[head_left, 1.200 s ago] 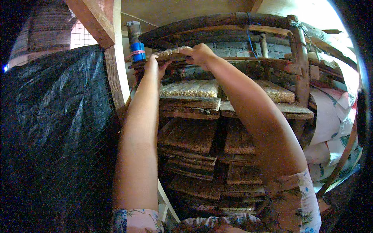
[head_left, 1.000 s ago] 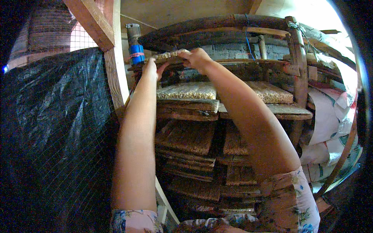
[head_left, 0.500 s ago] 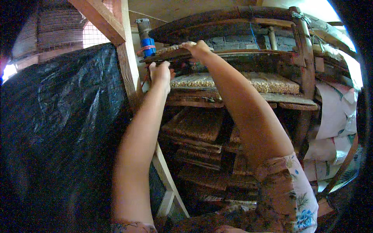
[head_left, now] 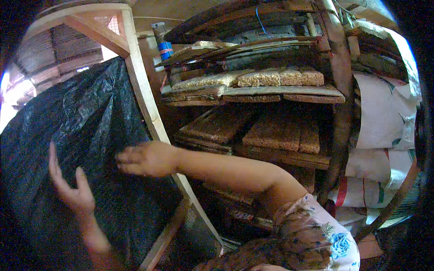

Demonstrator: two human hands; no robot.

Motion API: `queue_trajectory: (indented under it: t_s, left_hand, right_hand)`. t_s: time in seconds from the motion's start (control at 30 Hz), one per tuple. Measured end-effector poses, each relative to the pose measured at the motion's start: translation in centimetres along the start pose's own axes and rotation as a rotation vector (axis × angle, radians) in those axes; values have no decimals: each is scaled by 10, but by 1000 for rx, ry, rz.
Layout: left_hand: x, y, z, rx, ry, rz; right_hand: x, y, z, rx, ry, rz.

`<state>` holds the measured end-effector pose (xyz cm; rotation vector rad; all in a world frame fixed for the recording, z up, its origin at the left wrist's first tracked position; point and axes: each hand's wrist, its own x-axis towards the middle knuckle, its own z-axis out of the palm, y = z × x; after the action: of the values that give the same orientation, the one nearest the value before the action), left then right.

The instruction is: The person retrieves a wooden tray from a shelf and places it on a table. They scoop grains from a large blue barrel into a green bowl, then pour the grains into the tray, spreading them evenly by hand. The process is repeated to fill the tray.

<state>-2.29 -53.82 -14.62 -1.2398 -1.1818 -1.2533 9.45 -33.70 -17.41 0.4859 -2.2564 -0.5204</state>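
Note:
My left hand [head_left: 72, 189] is raised at the left, with its thumb and fingers apart and nothing in it. Across from it, my right hand [head_left: 147, 159] reaches leftward, its fingers stretched out and slightly blurred, also holding nothing. Both are in front of a black plastic sheet [head_left: 97, 122]; whether either touches it I cannot tell. The right forearm passes in front of the pale wooden door frame [head_left: 156, 128]. On the rack's top shelf lies a flat slab [head_left: 212, 44], away from both hands.
A wooden rack holds several pale, grainy slabs [head_left: 280, 78] on a board [head_left: 253, 93], with darker slabs [head_left: 275, 133] below. A blue-banded container [head_left: 165, 50] stands at its upper left. White sacks [head_left: 379, 115] hang right of a thick post [head_left: 340, 90].
Both hands have left the upper shelf, where the right was on the slab, and moved down and left before the black sheet. The view has shifted too.

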Motion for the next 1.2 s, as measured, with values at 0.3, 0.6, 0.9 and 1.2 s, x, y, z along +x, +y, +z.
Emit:
queue_trajectory:
  t_s: [0.3,0.6,0.9,1.2]
  left_hand:
    - [-99,-96,-310,1000,1,-306]
    - [-195,-140,-468,562,50,-788]
    - [-249,-225,-575,-746,-45,-898]
    - [-194,67,-549,386,19,-743]
  right_hand:
    - [-129,-167,-24,174,-46,137]
    - [-169,-334,-135,211,-108,628]
    - [-138,-522,-172,369,58,1031]
    - [-113,-589,-249,373,-54,1116]
